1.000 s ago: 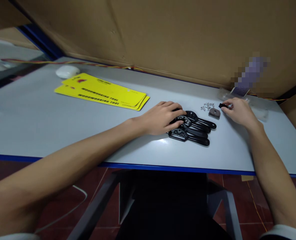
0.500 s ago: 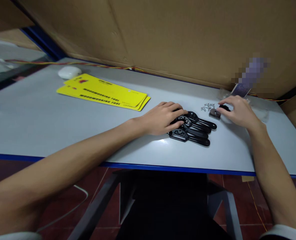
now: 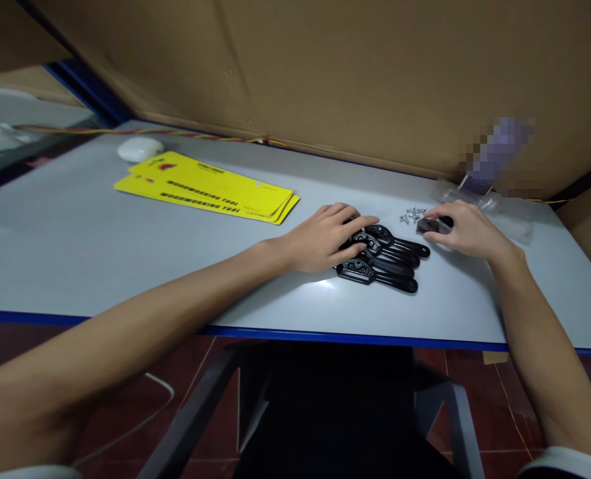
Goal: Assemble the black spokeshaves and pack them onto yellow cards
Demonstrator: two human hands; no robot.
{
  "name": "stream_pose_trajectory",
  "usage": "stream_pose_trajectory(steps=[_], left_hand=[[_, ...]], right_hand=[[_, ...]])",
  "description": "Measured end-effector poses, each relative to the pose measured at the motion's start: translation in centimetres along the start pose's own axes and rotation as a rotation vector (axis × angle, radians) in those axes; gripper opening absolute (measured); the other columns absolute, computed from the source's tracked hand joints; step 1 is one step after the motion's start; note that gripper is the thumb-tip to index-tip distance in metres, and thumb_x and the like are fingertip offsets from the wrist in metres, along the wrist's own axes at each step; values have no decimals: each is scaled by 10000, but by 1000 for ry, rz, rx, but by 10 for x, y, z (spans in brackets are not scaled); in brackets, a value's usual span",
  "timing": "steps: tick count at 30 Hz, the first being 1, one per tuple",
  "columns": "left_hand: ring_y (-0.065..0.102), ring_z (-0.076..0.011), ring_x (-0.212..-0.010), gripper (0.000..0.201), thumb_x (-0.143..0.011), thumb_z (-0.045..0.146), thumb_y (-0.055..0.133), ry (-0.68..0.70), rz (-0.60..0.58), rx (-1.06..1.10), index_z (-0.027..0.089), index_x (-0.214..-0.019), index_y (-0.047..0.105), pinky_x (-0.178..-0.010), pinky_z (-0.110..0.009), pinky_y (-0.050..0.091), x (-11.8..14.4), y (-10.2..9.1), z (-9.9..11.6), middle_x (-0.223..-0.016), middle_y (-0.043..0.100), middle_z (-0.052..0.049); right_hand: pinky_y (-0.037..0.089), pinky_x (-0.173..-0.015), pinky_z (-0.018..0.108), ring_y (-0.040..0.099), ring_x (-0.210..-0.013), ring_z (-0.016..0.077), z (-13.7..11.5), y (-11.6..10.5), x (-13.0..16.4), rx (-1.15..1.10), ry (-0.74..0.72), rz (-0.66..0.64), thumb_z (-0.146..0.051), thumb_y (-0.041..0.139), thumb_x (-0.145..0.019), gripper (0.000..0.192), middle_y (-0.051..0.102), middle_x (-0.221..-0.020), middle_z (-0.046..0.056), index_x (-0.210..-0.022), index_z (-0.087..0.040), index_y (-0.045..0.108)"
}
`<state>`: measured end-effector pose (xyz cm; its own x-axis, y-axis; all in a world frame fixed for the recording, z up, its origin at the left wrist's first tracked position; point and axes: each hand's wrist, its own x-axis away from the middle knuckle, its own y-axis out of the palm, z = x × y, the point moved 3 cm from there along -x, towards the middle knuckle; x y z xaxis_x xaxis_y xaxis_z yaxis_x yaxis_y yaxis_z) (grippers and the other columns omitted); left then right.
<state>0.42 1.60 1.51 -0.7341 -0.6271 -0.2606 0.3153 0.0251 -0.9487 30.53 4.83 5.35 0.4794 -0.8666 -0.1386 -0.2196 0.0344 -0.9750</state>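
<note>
Your left hand [image 3: 331, 237] lies flat, fingers loosely spread, on glossy black plastic handles [image 3: 385, 259] fanned on the smooth grey table [image 3: 125, 253], while farther right your right hand [image 3: 467, 229] pinches a small dull grey pad [image 3: 427, 226] beside tiny shiny screws [image 3: 411, 213].

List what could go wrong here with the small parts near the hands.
The loose screws lie right beside the right hand, which is on a small brown part; a sweep could scatter them. The left hand rests on stacked black handle pieces and could nudge them out of line.
</note>
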Motion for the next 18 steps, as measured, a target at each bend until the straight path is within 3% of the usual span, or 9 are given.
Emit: stream_pose_trajectory(steps=[6,12,18], left_hand=[[524,-342,-1153,716,-1090,609,246,-21,-15,2,151,-1586,483,-1063,-526,464,1,2,-1,-1238,610,-183],[534,-338,-1128,677,-1088,586,265,-25,-36,-11,179,-1541,561,-1049,-519,474,0,0,-1,-1208,606,-171],[578,-340,-1241,667,-1097,559,272,-13,-47,22,152,-1544,555,-1107,-517,465,-1,0,-1,-1317,639,-188]], right_hand=[[556,-923,510,714,-1032,334,0,0,-1,3,-10,-16,-382,718,-851,343,807,-1122,83,-1164,-266,796],[565,-958,481,731,-1061,315,0,1,0,-20,-28,-39,-287,693,-809,394,797,-1153,73,-1193,-266,779],[572,-919,442,726,-987,279,-4,2,1,-66,-60,-43,-232,635,-806,441,785,-1145,68,-1229,-249,758]])
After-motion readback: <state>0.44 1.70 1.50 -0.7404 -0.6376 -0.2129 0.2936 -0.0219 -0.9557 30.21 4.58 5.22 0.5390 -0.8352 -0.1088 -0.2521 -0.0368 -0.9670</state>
